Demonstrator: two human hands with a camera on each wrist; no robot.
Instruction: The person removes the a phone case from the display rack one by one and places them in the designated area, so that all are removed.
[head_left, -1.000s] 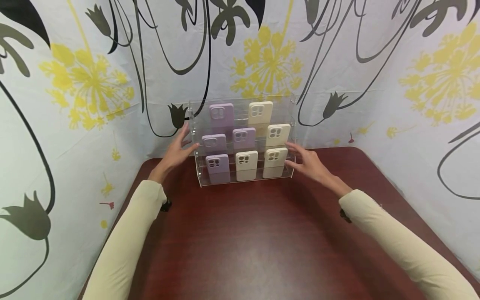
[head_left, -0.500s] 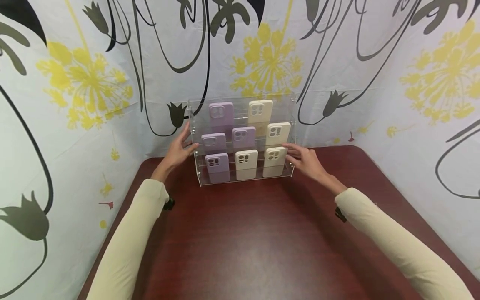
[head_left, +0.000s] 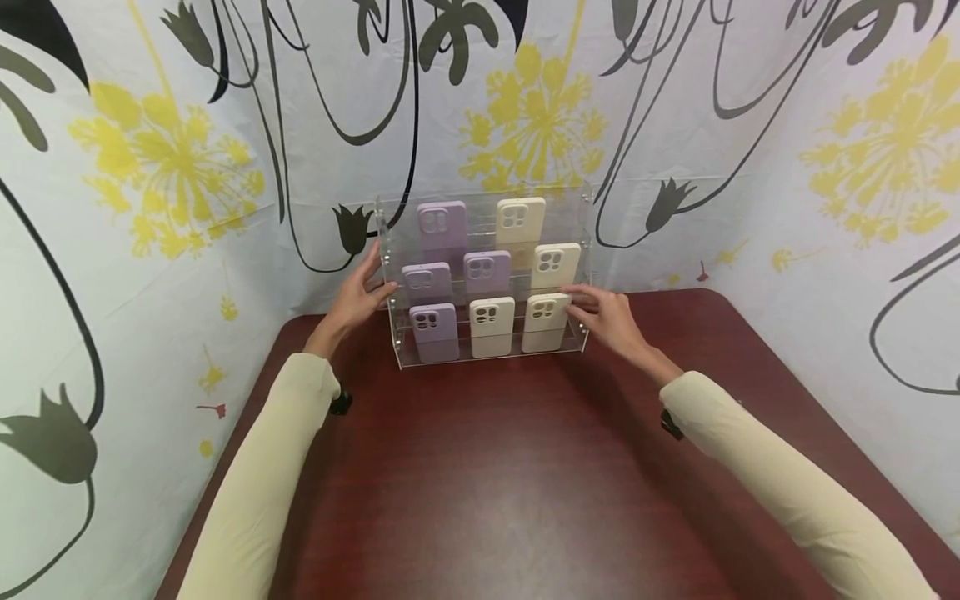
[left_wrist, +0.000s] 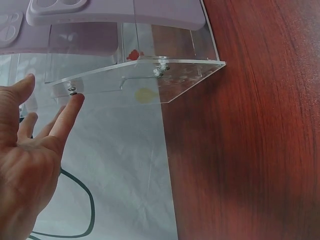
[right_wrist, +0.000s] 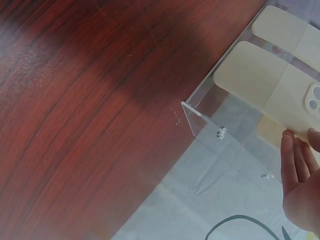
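A clear acrylic tiered stand [head_left: 482, 218] holds phone cases in three rows, lilac ones on the left and cream ones on the right. My right hand [head_left: 609, 321] has its fingertips and thumb at the right edge of the bottom-right cream phone case [head_left: 545, 313]. The right wrist view shows the fingers [right_wrist: 288, 155] nearly straight, their tips against that case's side edge. On the other side, my left hand [head_left: 352, 302] is spread beside the stand's left panel. One fingertip [left_wrist: 75, 100] comes right up to a metal screw on that panel in the left wrist view.
The stand is at the back of a dark red wood-grain table [head_left: 480, 467]. Close behind and to both sides hangs a white cloth [head_left: 315, 167] printed with flowers. A cream case [head_left: 491, 325] sits left of the touched one, and another cream case [head_left: 555, 265] stands above it.
My right hand has moved left to the bottom-right cream case, and that case has shifted slightly left. The left hand stays by the stand's left side.
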